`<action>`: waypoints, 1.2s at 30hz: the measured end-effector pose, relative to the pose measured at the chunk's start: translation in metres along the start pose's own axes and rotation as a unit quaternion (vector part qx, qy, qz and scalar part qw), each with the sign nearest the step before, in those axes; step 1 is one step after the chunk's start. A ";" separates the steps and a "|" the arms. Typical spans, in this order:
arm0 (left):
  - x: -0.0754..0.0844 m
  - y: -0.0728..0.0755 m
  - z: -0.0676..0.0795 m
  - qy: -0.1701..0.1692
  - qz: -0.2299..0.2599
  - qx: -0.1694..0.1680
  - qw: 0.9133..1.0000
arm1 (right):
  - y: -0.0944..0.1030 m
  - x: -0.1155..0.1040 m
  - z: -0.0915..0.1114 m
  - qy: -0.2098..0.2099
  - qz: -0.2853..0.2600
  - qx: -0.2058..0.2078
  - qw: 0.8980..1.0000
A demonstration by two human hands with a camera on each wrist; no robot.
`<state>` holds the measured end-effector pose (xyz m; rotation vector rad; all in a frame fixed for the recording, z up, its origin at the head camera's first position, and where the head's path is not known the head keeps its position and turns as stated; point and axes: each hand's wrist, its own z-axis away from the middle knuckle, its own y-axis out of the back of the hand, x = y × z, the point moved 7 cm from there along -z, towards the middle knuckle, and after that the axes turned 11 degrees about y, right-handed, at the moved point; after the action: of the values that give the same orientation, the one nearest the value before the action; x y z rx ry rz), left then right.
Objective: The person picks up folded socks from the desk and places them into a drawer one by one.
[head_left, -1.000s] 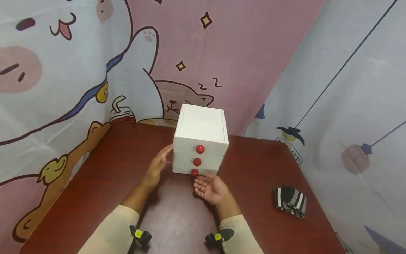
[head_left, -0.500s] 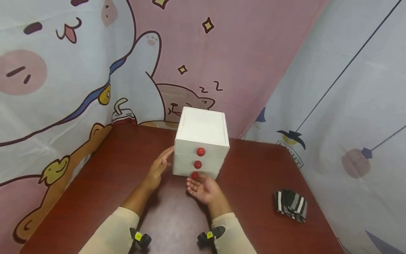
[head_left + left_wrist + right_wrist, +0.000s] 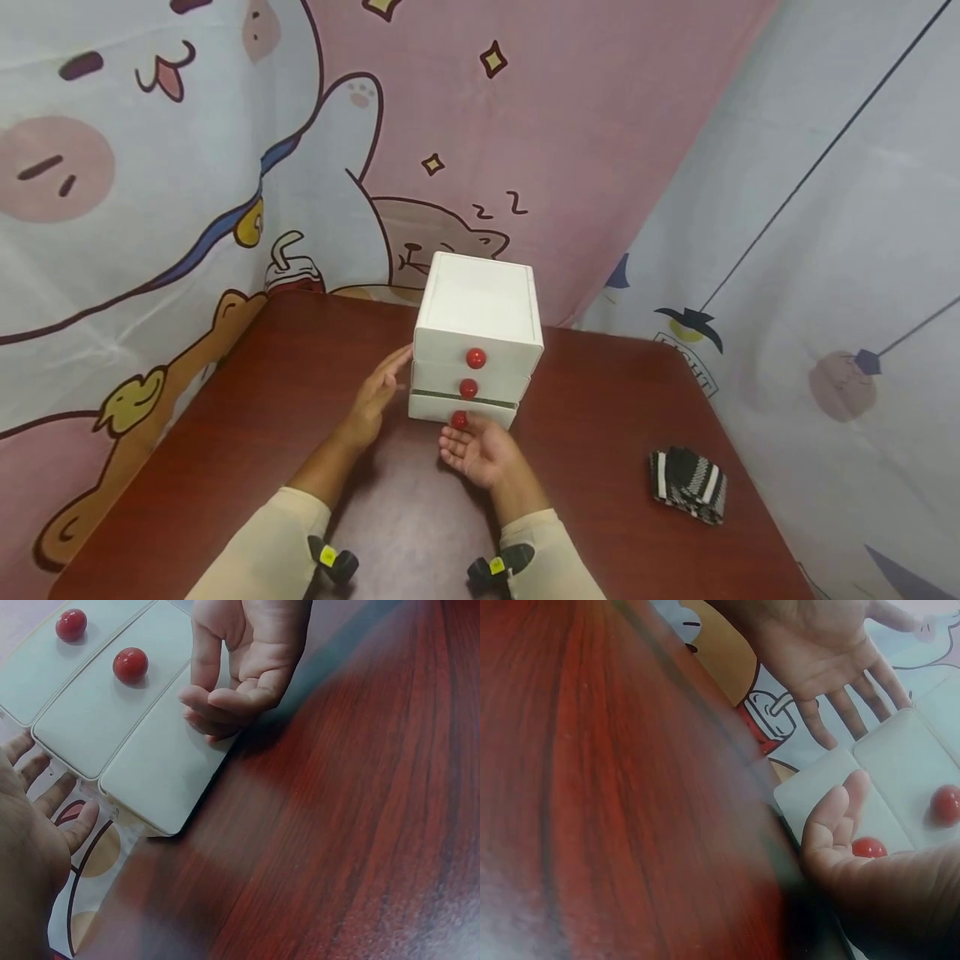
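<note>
A small white drawer unit (image 3: 480, 302) with three red round knobs stands on the table. My left hand (image 3: 369, 404) lies with straight, spread fingers against the unit's left side. In the left wrist view, the fingertips of this left hand (image 3: 34, 825) are right at its edge. My right hand (image 3: 480, 454), palm up, holds the lowest red knob (image 3: 459, 420) between thumb and curled fingers. The bottom drawer (image 3: 427, 407) is pulled out slightly, with a thin dark gap above its front. In the right wrist view the knob (image 3: 868, 847) shows partly behind the hand.
The upper two drawers are shut, with the top knob (image 3: 476, 358) and middle knob (image 3: 468, 388) in plain view. A folded black-and-white patterned cloth (image 3: 687, 485) lies at the right of the reddish-brown table (image 3: 600, 450). A cartoon-printed curtain (image 3: 570, 125) hangs behind.
My right hand has moved left to the lowest knob and taken hold of it. The bottom drawer has come forward slightly, opening a gap. My left hand has stayed at the unit's side.
</note>
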<state>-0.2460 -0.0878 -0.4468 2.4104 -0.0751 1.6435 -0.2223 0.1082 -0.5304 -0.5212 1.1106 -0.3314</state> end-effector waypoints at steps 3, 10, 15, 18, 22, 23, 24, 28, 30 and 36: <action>0.001 0.001 0.001 0.000 0.004 0.003 1.000 | -0.001 0.002 0.003 -0.006 0.004 -0.008 1.000; -0.001 0.000 0.001 -0.002 0.008 -0.002 1.000 | -0.001 0.006 0.014 -0.012 0.015 -0.002 1.000; -0.001 0.001 0.001 -0.007 0.006 0.004 1.000 | -0.004 0.008 0.021 -0.011 0.007 -0.007 1.000; -0.001 0.001 0.000 -0.009 0.009 0.007 1.000 | -0.005 0.010 0.027 -0.014 0.005 -0.008 1.000; -0.002 0.001 -0.001 -0.010 0.015 0.010 1.000 | -0.006 0.012 0.034 -0.018 0.008 -0.012 1.000; -0.002 0.000 -0.001 -0.013 0.015 0.011 1.000 | -0.006 0.013 0.036 -0.018 0.009 -0.014 1.000; -0.002 0.000 -0.001 -0.013 0.015 0.011 1.000 | -0.006 0.014 0.037 -0.018 0.010 -0.016 1.000; -0.003 0.000 -0.001 -0.017 0.014 0.013 1.000 | -0.005 0.017 0.043 -0.020 0.015 -0.017 1.000; -0.002 0.000 -0.002 -0.015 0.015 0.013 1.000 | -0.005 0.018 0.046 -0.022 0.014 -0.018 0.999; -0.001 -0.001 -0.001 -0.012 0.017 0.012 1.000 | -0.007 0.022 0.057 -0.026 0.009 -0.027 0.999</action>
<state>-0.2475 -0.0870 -0.4475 2.4599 -0.1004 1.6393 -0.1614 0.1043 -0.5237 -0.5641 1.0755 -0.2708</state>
